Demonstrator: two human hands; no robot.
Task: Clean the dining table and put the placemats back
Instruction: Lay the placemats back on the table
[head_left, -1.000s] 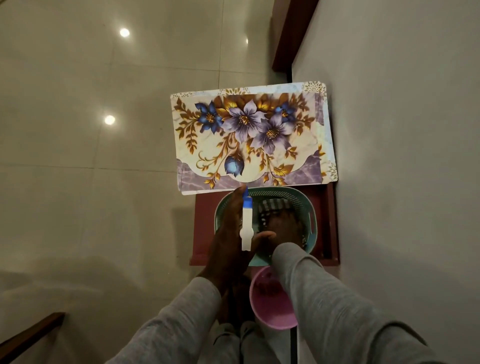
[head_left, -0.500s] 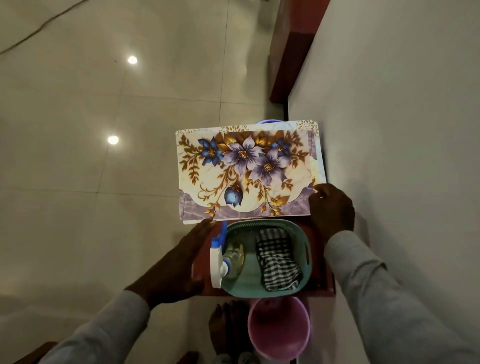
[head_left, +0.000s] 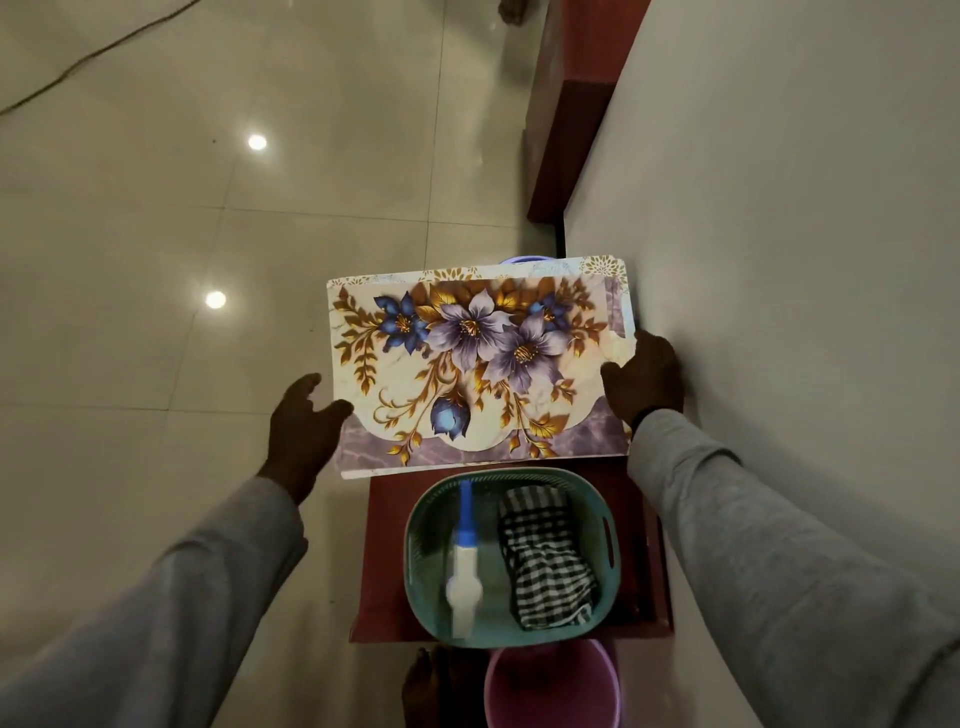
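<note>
A stack of floral placemats (head_left: 478, 364), with purple and blue flowers and gold leaves, lies level above the far end of a dark red stool (head_left: 384, 561). My left hand (head_left: 304, 423) grips its near-left edge, thumb on top. My right hand (head_left: 644, 379) grips the right edge, thumb on the printed face. Just nearer me a teal basket (head_left: 610, 566) stands on the stool. In it are a white spray bottle with a blue nozzle (head_left: 464, 556) and a black-and-white checked cloth (head_left: 545, 561).
A grey wall (head_left: 779, 260) runs close along the right side. A pink bucket (head_left: 550, 686) stands below the stool's near edge, next to my foot (head_left: 431, 686). A purple rim (head_left: 524, 258) peeks out beyond the mats. Glossy tiled floor (head_left: 156, 312) spreads to the left, with dark red furniture (head_left: 566, 104) further back.
My left hand let the spray bottle drop into the basket and moved to the mats' left edge. My right hand left the basket and took hold of the right edge.
</note>
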